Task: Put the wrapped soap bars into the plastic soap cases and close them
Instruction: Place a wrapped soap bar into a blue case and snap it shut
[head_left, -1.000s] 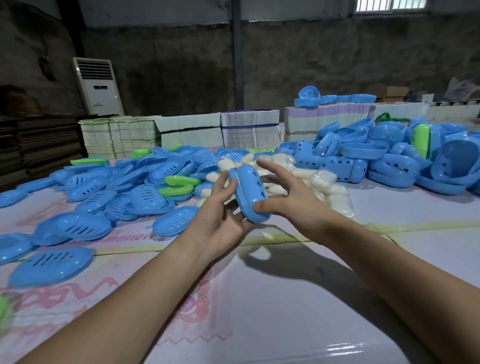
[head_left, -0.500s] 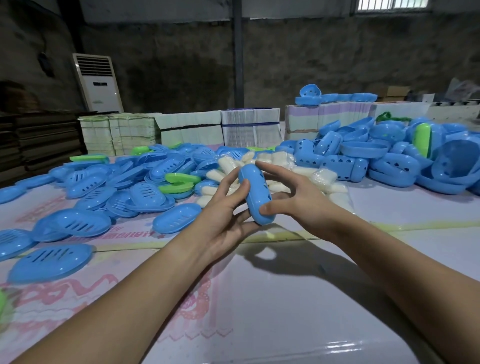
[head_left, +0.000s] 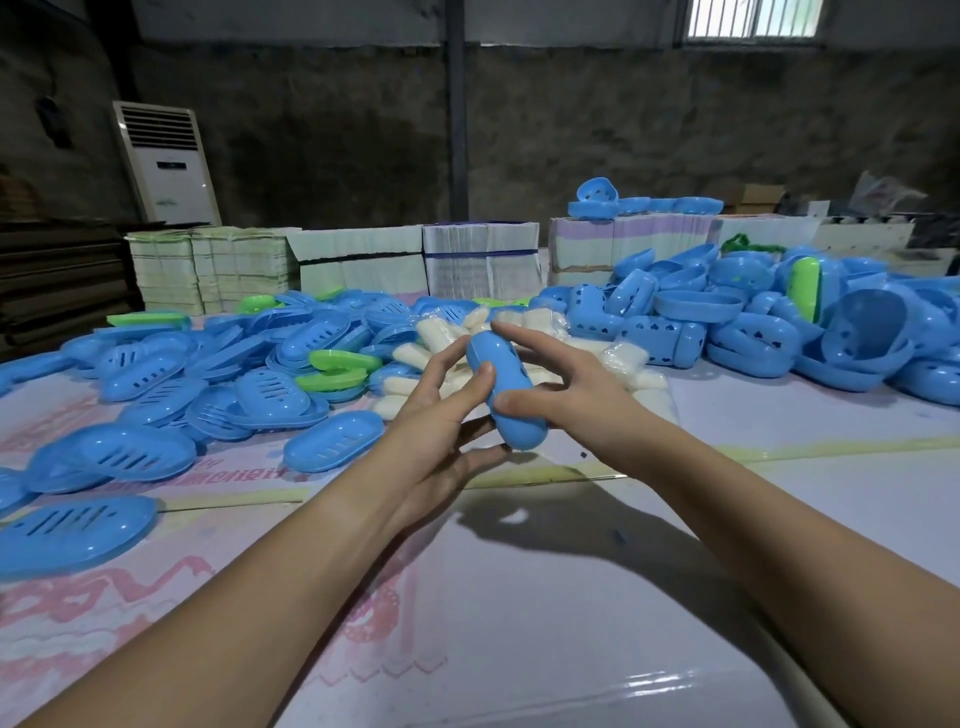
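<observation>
A closed blue soap case (head_left: 506, 397) is held on edge above the table between both hands. My left hand (head_left: 441, 421) cups it from the left, thumb on its side and fingers under it. My right hand (head_left: 561, 384) grips it from the right, thumb pressed on the near face and fingers spread behind. Just beyond the hands lies a heap of wrapped white soap bars (head_left: 441, 332). Whether a bar is inside the held case cannot be seen.
Blue slotted lids (head_left: 156, 374) and a few green ones (head_left: 337, 369) spread over the left of the table (head_left: 571, 597). Blue case bottoms (head_left: 753, 322) pile up at the right. Stacks of flat cartons (head_left: 478, 260) line the far edge. A floor air conditioner (head_left: 166, 161) stands behind.
The case has turned from showing its broad face to standing edge-on, and its two halves now look pressed together. Both hands stayed in place, the fingers shifting round it.
</observation>
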